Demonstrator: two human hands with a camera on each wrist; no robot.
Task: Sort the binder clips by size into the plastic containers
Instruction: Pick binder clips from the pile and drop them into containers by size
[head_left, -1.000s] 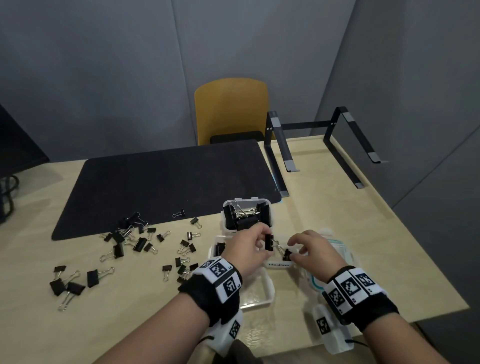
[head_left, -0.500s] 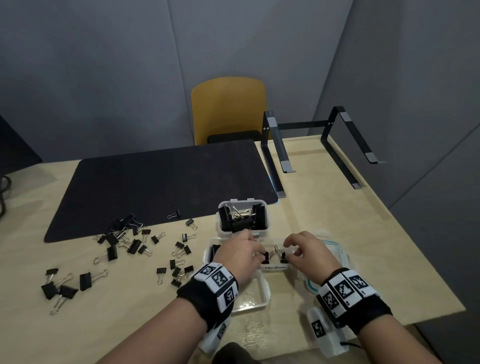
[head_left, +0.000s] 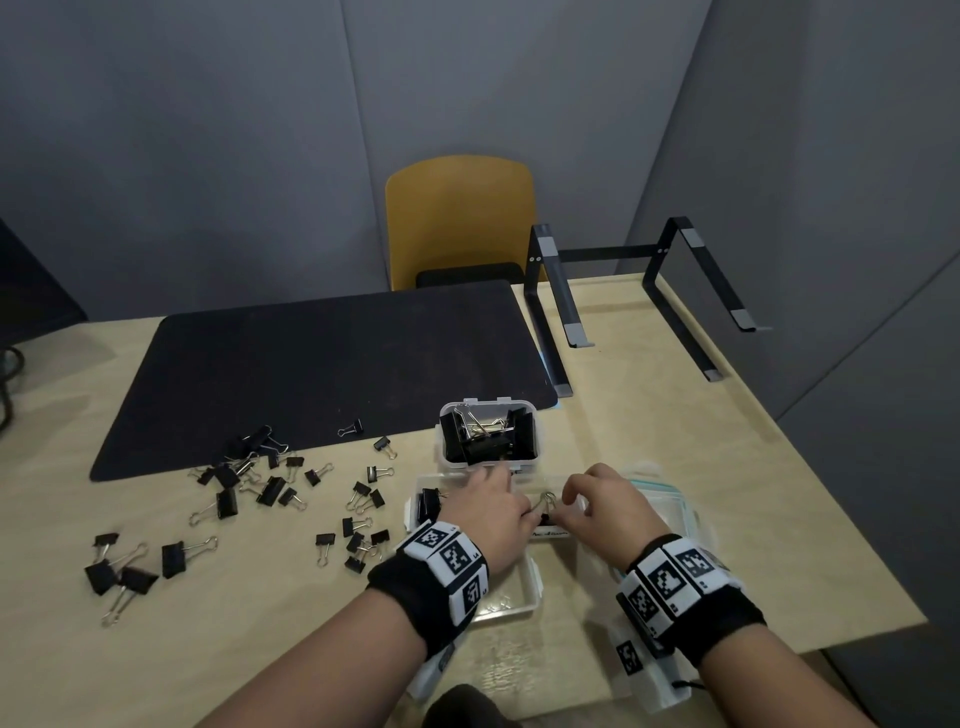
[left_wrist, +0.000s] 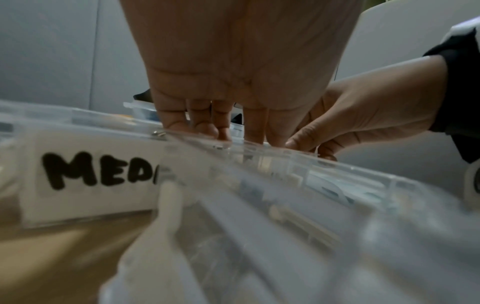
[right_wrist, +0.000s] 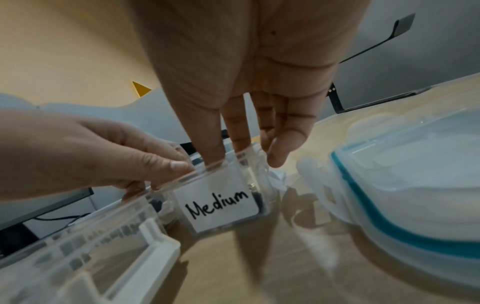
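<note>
Clips (head_left: 270, 488) lay loose on the table (head_left: 649, 441); one clip (head_left: 544, 512) sat over the Medium box (right_wrist: 221, 207), both hands (head_left: 493, 512) (head_left: 605, 506) at it, grip unclear. Light, stiff, probably springy: best pinched by its black body.

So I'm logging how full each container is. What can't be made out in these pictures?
- Contents of the clear plastic container labelled Medium: head view, both hands cover it; wrist views, blurred walls.
- Whether the left hand or right hand grips the small black binder clip: fingers hide it.
- Count in the far clear container of large clips: clips overlap.
- Handwritten label: cut off by a container wall.
</note>
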